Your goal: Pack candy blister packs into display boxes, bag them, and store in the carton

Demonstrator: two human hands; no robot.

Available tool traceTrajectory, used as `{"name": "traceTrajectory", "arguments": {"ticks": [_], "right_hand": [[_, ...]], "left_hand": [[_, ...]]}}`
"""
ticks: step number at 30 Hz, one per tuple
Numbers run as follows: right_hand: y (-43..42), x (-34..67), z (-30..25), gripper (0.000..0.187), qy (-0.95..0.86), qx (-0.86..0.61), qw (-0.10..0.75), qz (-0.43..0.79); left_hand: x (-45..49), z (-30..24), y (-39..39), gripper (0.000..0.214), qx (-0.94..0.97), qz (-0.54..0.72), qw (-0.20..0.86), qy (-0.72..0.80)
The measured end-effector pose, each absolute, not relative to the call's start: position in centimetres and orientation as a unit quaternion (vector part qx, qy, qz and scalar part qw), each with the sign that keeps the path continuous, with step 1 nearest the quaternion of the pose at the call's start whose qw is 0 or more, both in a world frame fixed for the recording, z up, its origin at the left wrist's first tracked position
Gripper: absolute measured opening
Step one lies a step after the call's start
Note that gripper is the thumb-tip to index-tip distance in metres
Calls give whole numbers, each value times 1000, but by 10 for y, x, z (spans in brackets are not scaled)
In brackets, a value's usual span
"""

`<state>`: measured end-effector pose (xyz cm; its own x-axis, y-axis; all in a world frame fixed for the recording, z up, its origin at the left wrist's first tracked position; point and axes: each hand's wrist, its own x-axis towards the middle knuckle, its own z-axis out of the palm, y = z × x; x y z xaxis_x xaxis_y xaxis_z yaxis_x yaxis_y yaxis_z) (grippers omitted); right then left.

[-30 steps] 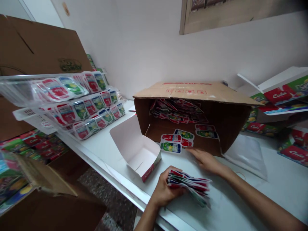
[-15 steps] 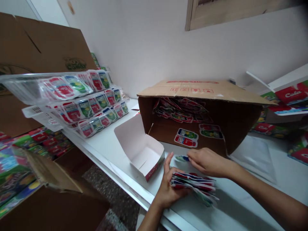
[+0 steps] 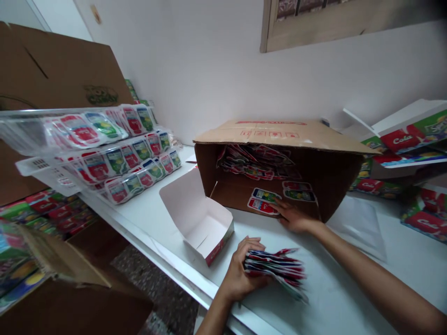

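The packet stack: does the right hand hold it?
No, the left hand grips the packet stack; the right hand is at the open carton.

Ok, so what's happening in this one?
A person's left hand grips a bundle of packets over the white table. The right hand has its fingertips at a red-and-green pair just inside a cardboard box lying on its side. More packets are heaped inside; a small open carton stands nearby.

Carton (image 3: 275, 134), centre: matt cardboard, seen on my remote feed; bottle-print packets (image 3: 261, 204) inside, smooth; open box (image 3: 209, 229), lower centre, smooth paperboard; trays (image 3: 24, 132), left, clear glossy plastic.
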<state>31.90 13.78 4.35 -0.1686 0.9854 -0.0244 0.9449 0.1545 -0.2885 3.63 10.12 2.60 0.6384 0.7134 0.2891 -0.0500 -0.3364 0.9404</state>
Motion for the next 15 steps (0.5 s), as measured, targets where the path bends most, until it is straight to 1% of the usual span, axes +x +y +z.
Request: {"name": "traceTrajectory", "arguments": {"ticks": [2,4,6,8,10,12,14,15], "right_hand": [[138,320,39,40,-764,-628,89,116],[132,314,46,33,-779,-610,98,107],[120,305,63,33,-787,-600,107,99],[106,294,87,31,-792,-591,112,100],[93,281,114,28,-815,-561,79,126],[82,265,137,24,-843,-510,16,170],[77,250,149,22,-858,-470,-14,208],[78,245,149,21,-861,-456,-5,225]], "left_hand": [[36,28,100,54,706,340,580,222],[35,29,99,54,687,318,611,231],[36,29,99,53,704,326,585,237],[36,28,99,51,731,354,530,246],[35,26,99,48,747,362,496,256],[34,23,98,46,752,353,495,253],[34,20,97,52,743,350,515,244],[34,19,96,60,732,355,529,241]]}}
